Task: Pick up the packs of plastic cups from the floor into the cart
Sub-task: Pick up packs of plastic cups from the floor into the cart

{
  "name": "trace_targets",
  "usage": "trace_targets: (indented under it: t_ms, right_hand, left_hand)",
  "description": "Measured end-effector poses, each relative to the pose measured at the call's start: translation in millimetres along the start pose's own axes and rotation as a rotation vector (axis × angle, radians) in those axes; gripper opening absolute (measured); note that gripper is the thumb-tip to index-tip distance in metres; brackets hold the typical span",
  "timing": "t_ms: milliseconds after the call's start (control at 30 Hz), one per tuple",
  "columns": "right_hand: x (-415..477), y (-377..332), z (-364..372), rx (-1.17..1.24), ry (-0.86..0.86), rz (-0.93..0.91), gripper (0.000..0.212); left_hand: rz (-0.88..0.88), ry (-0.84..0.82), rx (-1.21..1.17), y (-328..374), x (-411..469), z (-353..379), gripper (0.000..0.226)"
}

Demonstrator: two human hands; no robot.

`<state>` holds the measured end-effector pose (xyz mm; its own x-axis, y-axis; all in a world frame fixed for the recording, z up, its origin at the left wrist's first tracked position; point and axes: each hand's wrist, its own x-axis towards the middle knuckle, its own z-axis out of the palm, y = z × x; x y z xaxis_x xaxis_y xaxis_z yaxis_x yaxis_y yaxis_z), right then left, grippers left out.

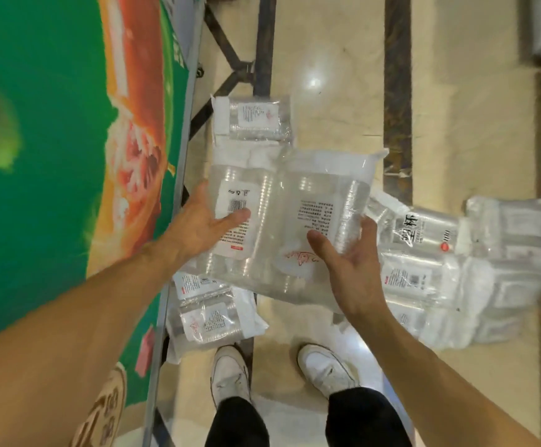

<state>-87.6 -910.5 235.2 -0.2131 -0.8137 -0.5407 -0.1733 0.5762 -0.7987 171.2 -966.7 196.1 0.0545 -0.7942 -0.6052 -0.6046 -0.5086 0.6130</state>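
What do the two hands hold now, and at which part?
Left hand holds a clear plastic pack of cups at its left edge; right hand holds a second clear pack at its right edge.

Two clear cup packs (pixel 314 188), labels up, are held side by side above floor-strewn packs (pixel 424 262).

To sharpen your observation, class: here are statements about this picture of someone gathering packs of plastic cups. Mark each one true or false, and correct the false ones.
1. The left hand grips the left-hand pack and the right hand grips the right-hand pack. True.
2. No packs lie on the floor. False: a pile of packs lies at the right, and a near pack lies by the shoes.
3. The shoes are white. True.
4. The banner at the left is blue. False: it is mainly green, with orange.
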Motion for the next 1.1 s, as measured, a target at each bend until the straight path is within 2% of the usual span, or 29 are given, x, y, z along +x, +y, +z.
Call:
trace_targets:
  t_ms: [67,100,167,267,400,600,700,767,800,900,933,1000,1033,1067,1100]
  right_hand:
    - [-18.2,-37.4,-26.0,0.046,-0.043,-0.017,0.073]
    - [-28.2,-57.4,-37.3,0.054,-0.062,-0.03,0.07]
    - [-47.4,-97.6,-58.4,0.046,-0.084,-0.085,0.071]
    - [-74.4,-162.9,-89.1,0.037,-0.134,-0.153,0.088]
    - [-115.5,-256.0,-128.3,-0.061,-0.256,-0.226,0.091]
    - [-196.8,-384.4,-150.8,-0.263,-0.456,-0.343,0.086]
    - [-248.6,-431.6,-138.6,-0.368,-0.552,-0.414,0.09]
    - [-287.7,-453.8,-121.4,-0.404,-0.654,-0.458,0.1]
    - [-310.6,-464.3,-110.9,-0.424,-0.72,-0.49,0.1]
    - [-381.2,-483.5,-75.1,-0.503,-0.934,-0.58,0.098]
    - [-410.2,-487.5,-64.1,-0.53,-1.008,-0.619,0.107]
    - [-464.6,-484.6,-39.1,-0.564,-1.152,-0.734,0.133]
    - [-492.3,-479.4,-28.1,-0.57,-1.231,-0.772,0.139]
    - [-522.6,-473.5,-20.7,-0.587,-1.323,-0.763,0.135]
    - [-554.2,-465.4,-15.3,-0.61,-1.411,-0.74,0.119]
  left_hand:
    - [-0.012,0.01,0.017,37.2,-23.3,-23.9,0.076]
    - [-0.006,0.021,0.013,55.9,-39.5,-36.1,0.076]
    - [0.035,0.065,-0.047,89.7,-69.8,-57.1,0.099]
    - [0.034,0.179,-0.095,143.2,-133.6,-91.9,0.1]
    - [-0.024,0.286,-0.184,215.5,-240.6,-135.9,0.072]
    - [-0.075,0.515,-0.333,279.2,-402.5,-186.6,0.058]
    - [-0.157,0.659,-0.415,285.0,-485.7,-202.8,0.054]
    - [-0.2,0.764,-0.487,276.5,-542.8,-210.5,0.077]
    - [-0.205,0.821,-0.514,270.6,-572.3,-212.6,0.081]
    - [-0.311,0.992,-0.573,259.8,-668.1,-209.7,0.044]
    - [-0.338,1.054,-0.592,258.4,-697.0,-206.4,0.039]
    - [-0.422,1.176,-0.591,246.6,-758.3,-191.7,0.043]
    - [-0.471,1.237,-0.594,238.5,-787.5,-182.5,0.045]
    - [-0.519,1.299,-0.611,226.4,-815.3,-171.1,0.05]
    - [-0.566,1.359,-0.64,215.9,-844.6,-158.4,0.064]
